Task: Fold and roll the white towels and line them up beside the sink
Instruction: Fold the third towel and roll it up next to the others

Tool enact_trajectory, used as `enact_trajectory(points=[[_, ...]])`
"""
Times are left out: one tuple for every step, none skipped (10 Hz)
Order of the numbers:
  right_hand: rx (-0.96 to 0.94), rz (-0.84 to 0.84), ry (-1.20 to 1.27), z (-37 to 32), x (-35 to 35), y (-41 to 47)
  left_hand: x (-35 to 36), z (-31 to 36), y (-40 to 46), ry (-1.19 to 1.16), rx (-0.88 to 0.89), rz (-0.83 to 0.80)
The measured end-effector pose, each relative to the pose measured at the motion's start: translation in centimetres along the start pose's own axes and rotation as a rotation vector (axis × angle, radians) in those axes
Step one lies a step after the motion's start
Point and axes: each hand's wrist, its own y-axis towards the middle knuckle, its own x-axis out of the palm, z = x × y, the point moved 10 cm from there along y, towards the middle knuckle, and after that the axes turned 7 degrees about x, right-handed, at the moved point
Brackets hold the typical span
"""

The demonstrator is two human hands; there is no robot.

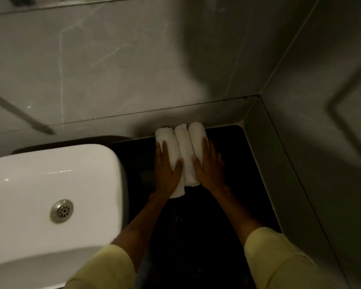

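Three rolled white towels lie side by side on the black counter (223, 184), right of the white sink (50, 184), their far ends against the wall. My left hand (167, 170) lies flat on the left roll (167, 138), fingers spread. The middle roll (186, 155) is bare between my hands. My right hand (211, 165) presses flat on the right roll (196, 130), which it mostly covers. Neither hand grips anything.
The sink has a metal drain (62, 211). Grey marble walls meet in a corner (258, 97) behind and to the right of the counter. A metal fitting (15, 111) slants across the left wall. A raised grey ledge (265, 167) borders the counter's right side.
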Motion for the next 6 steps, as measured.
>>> enact_trajectory(points=[[0.011, 0.044, -0.039, -0.7, 0.1, -0.1, 0.3, -0.2, 0.5, 0.054, 0.02, 0.03], [0.035, 0.038, -0.059, -1.0, 0.3, 0.4, 0.3, 0.2, 0.7, 0.072, 0.026, 0.038], [0.013, 0.061, -0.091, -0.8, 0.1, 0.2, -0.1, 0.4, 0.5, 0.119, 0.026, 0.055], [0.074, 0.026, -0.045, -0.3, 0.2, 0.0, -0.5, 1.5, -0.2, 0.139, -0.001, 0.102], [0.072, -0.012, -0.098, -0.7, -0.2, -0.2, -0.7, 1.3, -0.3, 0.209, 0.007, 0.054], [-0.025, 0.052, -0.212, -3.1, -2.8, -1.8, -2.0, 3.6, -0.8, 0.299, 0.059, 0.065]])
